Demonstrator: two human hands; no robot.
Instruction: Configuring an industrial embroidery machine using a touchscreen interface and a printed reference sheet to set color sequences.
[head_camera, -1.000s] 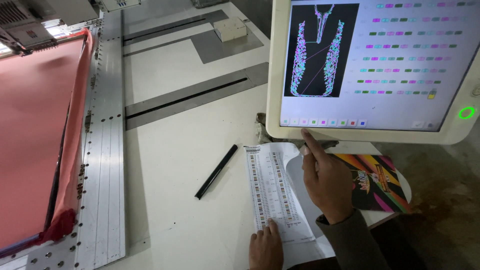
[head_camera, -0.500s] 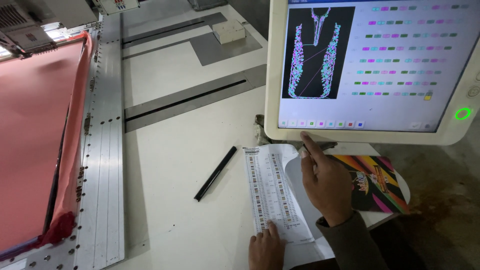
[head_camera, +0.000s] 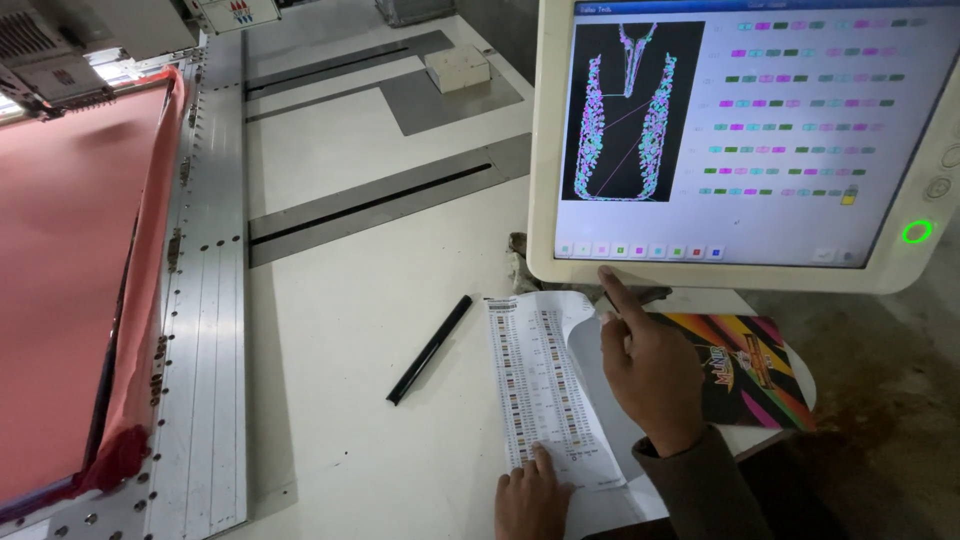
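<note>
My right hand (head_camera: 648, 368) is raised with its index finger pointing up, the tip at the lower edge of a white touch-screen monitor (head_camera: 745, 140). The screen shows a neckline embroidery pattern on black and rows of small coloured blocks. My left hand (head_camera: 530, 492) rests fingertips down on the near end of a long printed paper sheet (head_camera: 545, 385) with columns of coloured marks, which lies flat on the white table (head_camera: 350, 330). A black pen (head_camera: 430, 349) lies diagonally on the table to the left of the sheet.
Pink fabric (head_camera: 65, 270) is stretched in a frame at the left, beside a metal rail (head_camera: 205, 330) with screws. A colourful booklet (head_camera: 750, 368) lies under the monitor at the right. A small white box (head_camera: 457, 67) sits at the back. Dark slots cross the table.
The view has shifted slightly. My right index finger stays at the monitor's lower edge, and my left hand still presses on the sheet.
</note>
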